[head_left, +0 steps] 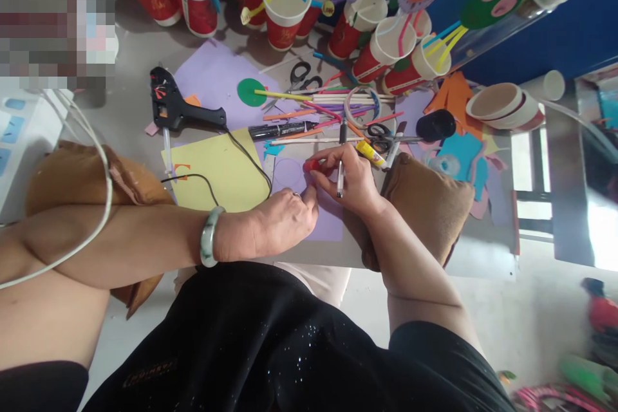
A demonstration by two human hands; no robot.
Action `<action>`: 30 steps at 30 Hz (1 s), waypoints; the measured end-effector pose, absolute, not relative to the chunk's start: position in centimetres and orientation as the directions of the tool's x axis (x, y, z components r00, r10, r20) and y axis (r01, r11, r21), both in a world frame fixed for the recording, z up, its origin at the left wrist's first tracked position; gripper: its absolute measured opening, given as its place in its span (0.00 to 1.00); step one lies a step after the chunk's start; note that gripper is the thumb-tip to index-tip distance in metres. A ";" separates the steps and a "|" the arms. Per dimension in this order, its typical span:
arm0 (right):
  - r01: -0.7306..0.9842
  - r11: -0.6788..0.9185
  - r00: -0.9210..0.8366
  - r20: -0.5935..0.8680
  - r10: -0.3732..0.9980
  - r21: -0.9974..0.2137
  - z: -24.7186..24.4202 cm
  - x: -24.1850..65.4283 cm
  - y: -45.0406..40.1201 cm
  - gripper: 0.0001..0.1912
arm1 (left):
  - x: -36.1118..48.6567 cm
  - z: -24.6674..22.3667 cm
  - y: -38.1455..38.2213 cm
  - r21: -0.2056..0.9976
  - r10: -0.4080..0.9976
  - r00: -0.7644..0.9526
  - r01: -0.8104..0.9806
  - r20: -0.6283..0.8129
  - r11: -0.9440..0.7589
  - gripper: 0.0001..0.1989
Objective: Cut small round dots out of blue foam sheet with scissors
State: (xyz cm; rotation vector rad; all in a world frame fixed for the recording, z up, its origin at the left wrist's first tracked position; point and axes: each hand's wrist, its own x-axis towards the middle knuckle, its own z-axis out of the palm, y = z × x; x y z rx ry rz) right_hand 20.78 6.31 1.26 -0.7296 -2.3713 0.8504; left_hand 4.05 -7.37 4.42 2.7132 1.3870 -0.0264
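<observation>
My left hand (290,215), a jade bangle at its wrist, rests with curled fingers on a sheet of purple paper (328,225). Its fingertips press beside a small red round cap-like piece (311,166). The fingertips of my right hand (352,174) pinch that red piece against the paper. A pen (341,174) is also held between the right fingers, pointing away from the paper surface. To the left of the red piece, a drawn circle (288,172) shows on the purple paper. Yellow paper (222,167) lies to the left, partly beneath a black cable.
A black glue gun (181,106) lies at left. Ahead are a marker (282,130), scissors (304,76), a tape roll (362,106) and several straws. A glue stick (371,154) is by my right hand. Red paper cups (287,6) line the back; a brown cushion (425,206) supports my right arm.
</observation>
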 end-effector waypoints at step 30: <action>0.358 0.636 -0.724 0.228 0.652 -0.683 1.6 20.6 6.0 0.18 | 4.7 2.7 -7.7 0.064 0.830 0.557 0.828 0.027 -0.557 0.21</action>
